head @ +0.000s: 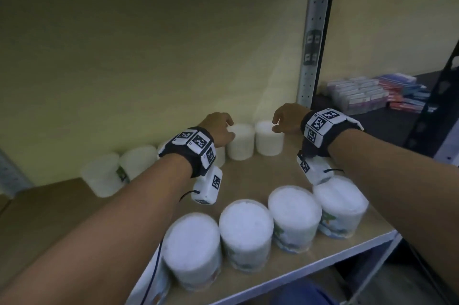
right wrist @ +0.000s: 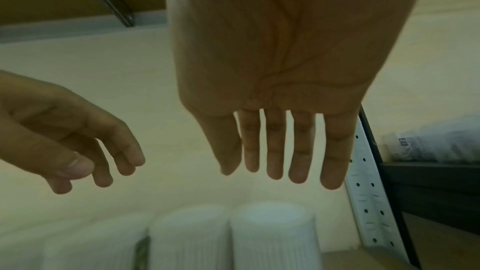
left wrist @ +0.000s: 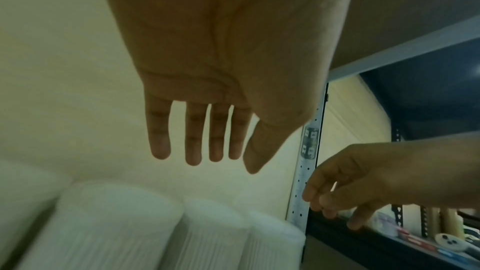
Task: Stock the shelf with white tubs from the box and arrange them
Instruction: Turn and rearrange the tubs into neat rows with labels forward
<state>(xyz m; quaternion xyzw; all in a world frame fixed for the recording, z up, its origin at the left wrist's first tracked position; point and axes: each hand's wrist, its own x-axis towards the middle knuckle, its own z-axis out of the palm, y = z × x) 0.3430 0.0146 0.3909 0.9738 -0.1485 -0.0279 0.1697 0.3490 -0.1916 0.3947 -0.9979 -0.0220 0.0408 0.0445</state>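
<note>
From the head view both forearms reach over the shelf (head: 293, 168); the left hand (head: 218, 130) and the right hand (head: 289, 118) hang above the back row of white tubs (head: 241, 142) standing against the wall, and each hand holds nothing; a front row of four tubs (head: 246, 230) stands near the shelf's front edge, well apart from the back row; stacked packets (head: 372, 93) lie on the neighbouring shelf beyond the perforated upright (head: 310, 56). In the left wrist view the left hand (left wrist: 221, 69) shows straight, slightly spread fingers (left wrist: 193, 141), clear of the tubs (left wrist: 207, 233) below; the right hand (left wrist: 363, 182) appears loosely curled, empty. In the right wrist view the right hand (right wrist: 280, 79) has straight fingers (right wrist: 275, 151) above two tubs (right wrist: 272, 233); the left hand (right wrist: 64, 130) hangs relaxed, holding nothing.
</note>
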